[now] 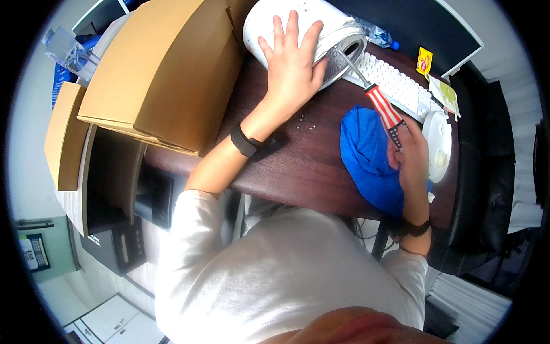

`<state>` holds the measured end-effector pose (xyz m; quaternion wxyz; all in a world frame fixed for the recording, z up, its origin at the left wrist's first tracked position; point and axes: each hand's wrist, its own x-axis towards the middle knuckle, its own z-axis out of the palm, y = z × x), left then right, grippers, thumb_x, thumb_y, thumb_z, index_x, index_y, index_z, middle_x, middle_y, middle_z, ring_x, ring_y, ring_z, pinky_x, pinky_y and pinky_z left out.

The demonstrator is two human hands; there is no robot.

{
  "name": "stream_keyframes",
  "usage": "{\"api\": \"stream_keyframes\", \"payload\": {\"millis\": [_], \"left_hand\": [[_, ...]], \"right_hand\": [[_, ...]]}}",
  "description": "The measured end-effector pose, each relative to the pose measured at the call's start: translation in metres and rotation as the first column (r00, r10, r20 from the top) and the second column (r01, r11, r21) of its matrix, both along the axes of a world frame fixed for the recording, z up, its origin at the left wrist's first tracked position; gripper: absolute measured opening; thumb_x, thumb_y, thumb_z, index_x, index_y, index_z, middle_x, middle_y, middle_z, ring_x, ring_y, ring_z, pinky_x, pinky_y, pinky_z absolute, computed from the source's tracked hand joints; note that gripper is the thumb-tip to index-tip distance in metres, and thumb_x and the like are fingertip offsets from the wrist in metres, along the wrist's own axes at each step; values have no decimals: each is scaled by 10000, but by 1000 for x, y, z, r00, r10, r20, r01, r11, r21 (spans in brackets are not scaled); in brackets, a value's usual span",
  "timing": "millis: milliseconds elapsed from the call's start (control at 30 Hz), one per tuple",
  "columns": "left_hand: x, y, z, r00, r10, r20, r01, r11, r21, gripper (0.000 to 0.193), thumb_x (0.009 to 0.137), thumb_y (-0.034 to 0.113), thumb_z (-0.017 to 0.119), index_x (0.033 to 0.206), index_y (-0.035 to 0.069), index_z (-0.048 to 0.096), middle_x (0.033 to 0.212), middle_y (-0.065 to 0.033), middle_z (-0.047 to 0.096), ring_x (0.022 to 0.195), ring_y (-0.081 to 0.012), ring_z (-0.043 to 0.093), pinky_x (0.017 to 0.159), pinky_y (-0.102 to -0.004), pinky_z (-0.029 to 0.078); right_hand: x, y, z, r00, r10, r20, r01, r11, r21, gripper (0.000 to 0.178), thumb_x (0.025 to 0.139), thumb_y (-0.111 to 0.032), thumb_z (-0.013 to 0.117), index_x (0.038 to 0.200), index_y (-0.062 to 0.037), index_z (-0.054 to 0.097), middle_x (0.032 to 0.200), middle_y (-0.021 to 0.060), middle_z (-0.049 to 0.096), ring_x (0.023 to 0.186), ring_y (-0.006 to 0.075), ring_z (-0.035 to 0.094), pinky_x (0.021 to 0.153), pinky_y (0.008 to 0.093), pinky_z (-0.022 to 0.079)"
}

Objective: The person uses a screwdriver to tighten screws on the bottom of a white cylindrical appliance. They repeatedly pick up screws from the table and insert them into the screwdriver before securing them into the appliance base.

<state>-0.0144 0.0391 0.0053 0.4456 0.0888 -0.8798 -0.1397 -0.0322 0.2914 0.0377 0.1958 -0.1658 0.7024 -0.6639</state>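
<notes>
A white, drum-shaped appliance (329, 23) lies on its side on the dark wooden desk, its open end facing right. Pressed against its side is my left hand (291, 69), fingers spread and stretched out. My right hand (411, 146) grips a screwdriver (385, 109) by its red-and-white striped handle with a dark starred end. The metal shaft points up and left, and its tip reaches the appliance's open end; the exact contact is hidden. Several small screws (310, 126) rest on the desk below the appliance. A round white cover (440, 143) stands right of my right hand.
A blue cloth hat (369, 155) lies beneath and beside my right hand. Behind the screwdriver is a white keyboard (395, 86), with a plastic bottle (377, 35) and yellow packet (424, 61) nearby. Large cardboard boxes (166, 69) stand at left; a black chair (484, 172) is at right.
</notes>
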Motion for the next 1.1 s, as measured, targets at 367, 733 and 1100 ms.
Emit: {"api": "stream_keyframes", "payload": {"millis": [367,733,1100], "left_hand": [[0,7,-5,999,35,-18,-34,999,18,629,743,203,686,1310,150,419,1403,-258,285,1296,-499,236,951,-695,225],[2,10,-8,999,36,-36,-36,999,9,642,743,207,688,1317,151,405,1399,-265,281,1293,-510,231,928,-704,230],[7,-4,-12,999,2,-53,-2,1000,-2,647,728,231,721,1303,155,435,1404,-227,313,1289,-471,281,953,-654,255]], "right_hand": [[-10,5,-10,990,-94,-108,95,995,5,297,961,-313,446,906,-32,524,583,23,486,430,74,418,383,195,304],[-8,17,-9,996,49,-78,-38,991,131,262,953,-291,455,1021,-38,475,733,82,526,422,114,432,351,218,320],[-10,14,-18,926,146,348,-108,986,-126,423,978,-420,330,985,-35,504,597,58,483,421,119,437,392,240,351]]}}
